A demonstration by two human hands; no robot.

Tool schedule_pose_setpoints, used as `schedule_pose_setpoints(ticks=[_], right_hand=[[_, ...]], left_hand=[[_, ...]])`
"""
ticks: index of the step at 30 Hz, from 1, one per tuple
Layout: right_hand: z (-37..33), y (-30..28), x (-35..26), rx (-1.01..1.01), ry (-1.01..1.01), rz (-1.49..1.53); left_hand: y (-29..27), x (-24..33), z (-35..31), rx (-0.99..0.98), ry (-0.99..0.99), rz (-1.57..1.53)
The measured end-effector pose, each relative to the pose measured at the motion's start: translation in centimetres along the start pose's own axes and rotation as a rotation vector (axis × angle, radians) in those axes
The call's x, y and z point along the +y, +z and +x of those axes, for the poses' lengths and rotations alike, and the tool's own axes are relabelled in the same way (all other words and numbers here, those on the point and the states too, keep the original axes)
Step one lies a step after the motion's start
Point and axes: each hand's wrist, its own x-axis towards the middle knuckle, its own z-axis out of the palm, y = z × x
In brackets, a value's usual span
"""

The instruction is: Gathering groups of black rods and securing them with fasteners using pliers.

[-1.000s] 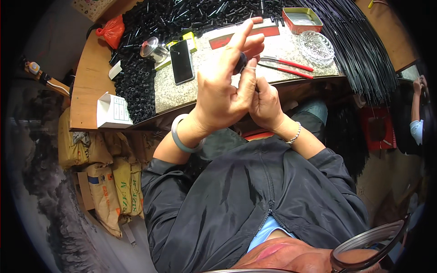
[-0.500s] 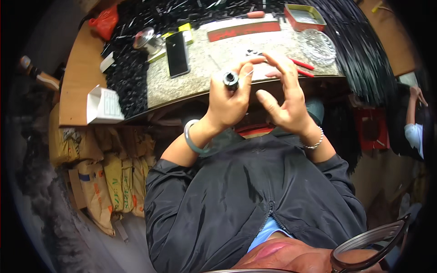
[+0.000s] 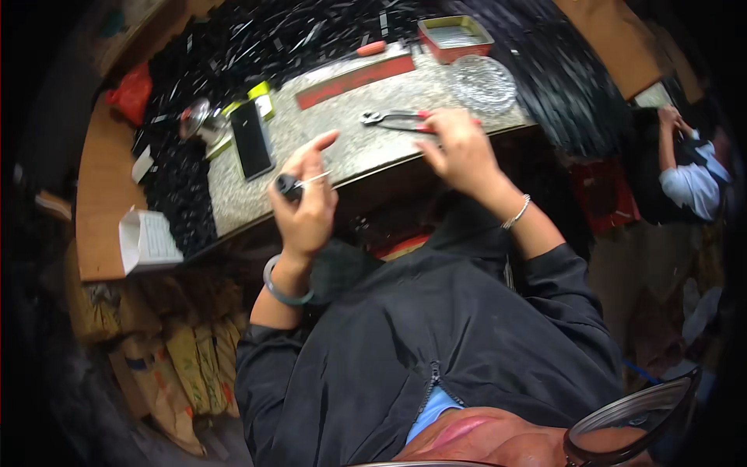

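Holding a dark cylindrical piece [image 3: 289,185] on the left, laying the other hand over the pliers

Here's the left hand [image 3: 306,212], just above the near edge of the speckled work surface [image 3: 373,149], fingers curled round that dark piece, index finger pointing away. A thin pale strand [image 3: 317,178] juts out to the right beside the piece; where its inner end sits is too blurred to tell.

Over to the right hand [image 3: 467,154]! It's on the red handles of the pliers [image 3: 373,118], thumb spread apart from the fingers; whether those fingers have closed on the grips, one cannot tell. The pliers lie flat on the speckled surface, metal head toward the left.

Look left: a dark phone [image 3: 252,140] lies just beyond the left hand, a mass of small black parts [image 3: 180,194] beside it, then a white box [image 3: 158,237] near the corner. Far side now, and it's a long red bar [image 3: 356,81], with a red open tin [image 3: 459,52] and a clear glass dish [image 3: 482,82] beyond the right hand. Long black rods [image 3: 568,101] fan out at far right.
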Motion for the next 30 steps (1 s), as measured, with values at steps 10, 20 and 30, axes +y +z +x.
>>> schedule_pose_setpoints(ticks=[10,20,30], right_hand=[[-1.1,-0.9,3.2,-0.209,0.184,0.477],[1.4,-10.8,-5.7,-0.059,-0.340,-0.316],[0.9,-10.9,-6.1,-0.057,-0.381,-0.353]], left_hand=[[0.5,-0.2,0.7,0.031,0.214,0.212],[1.6,-1.4,2.1,0.060,0.215,0.200],[2.2,-1.6,2.2,0.050,0.173,0.104]])
